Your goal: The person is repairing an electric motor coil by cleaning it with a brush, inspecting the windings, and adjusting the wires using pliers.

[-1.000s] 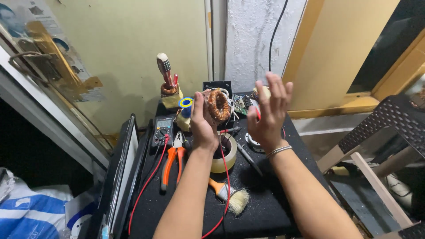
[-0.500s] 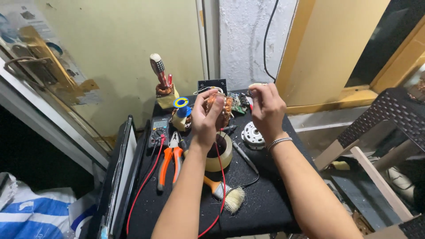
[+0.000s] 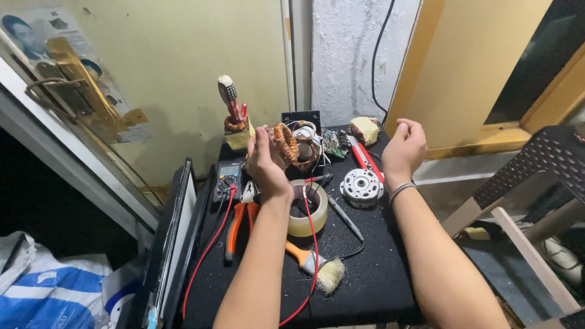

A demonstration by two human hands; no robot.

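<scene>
A small black-topped table (image 3: 365, 274) stands against a pale yellow wall, seen from above by the person working at it. Two bare forearms reach in from the near edge.

The left hand (image 3: 265, 161) is raised over the far middle of the table, grasping a ring-shaped coil of copper wire (image 3: 284, 143) between thumb and fingers; the coil stands upright on edge. The right hand (image 3: 404, 146) is lifted to the right of it, well apart, loosely curled and holding nothing, with a thin bracelet (image 3: 399, 191) at the wrist.

Just beneath the left wrist lies a roll of tan tape (image 3: 308, 210), with a red wire (image 3: 314, 244) running across it toward the near edge. To the left are orange-handled pliers (image 3: 236, 222) and a dark multimeter (image 3: 227, 180). Near the front lies a small brush with an orange handle (image 3: 314, 263). Below the right hand sits a round grey metal part (image 3: 361, 186), with a red-handled tool (image 3: 365, 159) just beyond it. At the far left edge a screwdriver (image 3: 228, 97) stands upright. A thin dark probe (image 3: 344, 216) lies between the tape and the metal part.
</scene>
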